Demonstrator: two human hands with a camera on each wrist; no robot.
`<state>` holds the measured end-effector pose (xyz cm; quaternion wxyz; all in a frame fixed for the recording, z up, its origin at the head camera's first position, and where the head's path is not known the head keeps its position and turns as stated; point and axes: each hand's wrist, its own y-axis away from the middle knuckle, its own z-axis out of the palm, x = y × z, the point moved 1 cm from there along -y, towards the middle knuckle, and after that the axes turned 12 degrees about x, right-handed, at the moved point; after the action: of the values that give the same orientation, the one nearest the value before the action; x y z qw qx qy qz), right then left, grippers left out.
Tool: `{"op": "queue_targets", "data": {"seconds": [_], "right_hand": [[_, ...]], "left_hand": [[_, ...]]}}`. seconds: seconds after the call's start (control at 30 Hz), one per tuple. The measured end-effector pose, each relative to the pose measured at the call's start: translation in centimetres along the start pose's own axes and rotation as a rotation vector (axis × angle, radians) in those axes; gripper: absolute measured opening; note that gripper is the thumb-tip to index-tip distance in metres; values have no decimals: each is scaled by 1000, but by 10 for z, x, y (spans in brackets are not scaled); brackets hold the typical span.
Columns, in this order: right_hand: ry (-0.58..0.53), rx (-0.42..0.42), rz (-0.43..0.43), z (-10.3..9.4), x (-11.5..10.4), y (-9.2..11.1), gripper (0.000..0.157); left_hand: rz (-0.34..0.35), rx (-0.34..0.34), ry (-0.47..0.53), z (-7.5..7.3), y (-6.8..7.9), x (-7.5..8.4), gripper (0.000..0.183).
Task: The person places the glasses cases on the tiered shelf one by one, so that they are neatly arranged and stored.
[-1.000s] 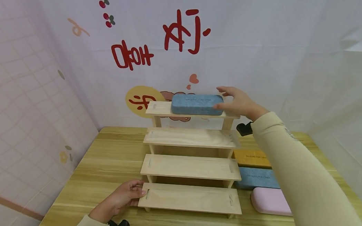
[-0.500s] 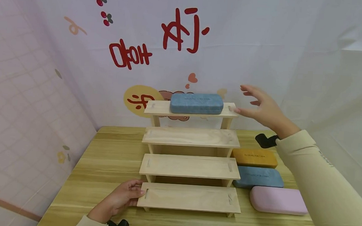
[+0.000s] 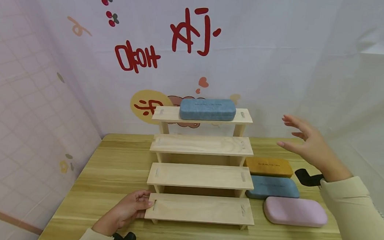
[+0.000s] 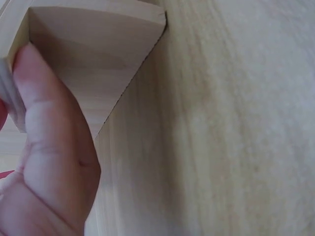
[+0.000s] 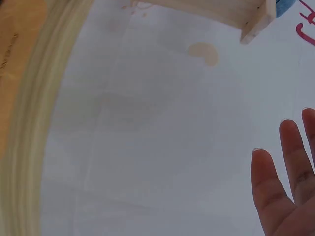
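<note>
Compared with the earlier head frames, I see the right hand point(image 3: 314, 147) withdrawn from the blue, rounded, box-shaped case point(image 3: 207, 110) and shifted right and lower; its fingers are spread and gently bent, thumb well apart, holding nothing. The case remains on the top board point(image 3: 166, 113) of the pale wooden four-tier stand point(image 3: 201, 175). The left hand point(image 3: 127, 208) is unchanged: I read its thumb and fingers as pinching the left end of the lowest board point(image 3: 203, 208). Edges: the case sits close to the top board's front edge, with bare wood at both ends, wider at the left. Room: backdrop shows between the right hand and the stand; wood-grain tabletop point(image 3: 119, 167) extends left of the stand. Right of the stand, a mustard-yellow oblong case point(image 3: 268, 166), a second blue oblong case point(image 3: 272, 187) and a pink rounded case point(image 3: 295, 211) lie front to back; a narrow gap separates the pink one from the lowest board.
</note>
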<state>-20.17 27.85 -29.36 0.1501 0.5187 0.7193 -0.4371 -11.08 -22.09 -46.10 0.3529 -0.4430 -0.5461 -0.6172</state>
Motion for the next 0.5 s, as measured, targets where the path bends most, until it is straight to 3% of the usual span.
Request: {"op": "queue_targets", "data": {"seconds": [0.23, 0.5], "right_hand": [[-19, 38, -4, -7, 33, 34, 78], [12, 25, 92, -11, 69, 77, 75]], "left_hand": [[4, -1, -5, 0, 2, 2, 64], [5, -1, -5, 1, 3, 1, 66]]}}
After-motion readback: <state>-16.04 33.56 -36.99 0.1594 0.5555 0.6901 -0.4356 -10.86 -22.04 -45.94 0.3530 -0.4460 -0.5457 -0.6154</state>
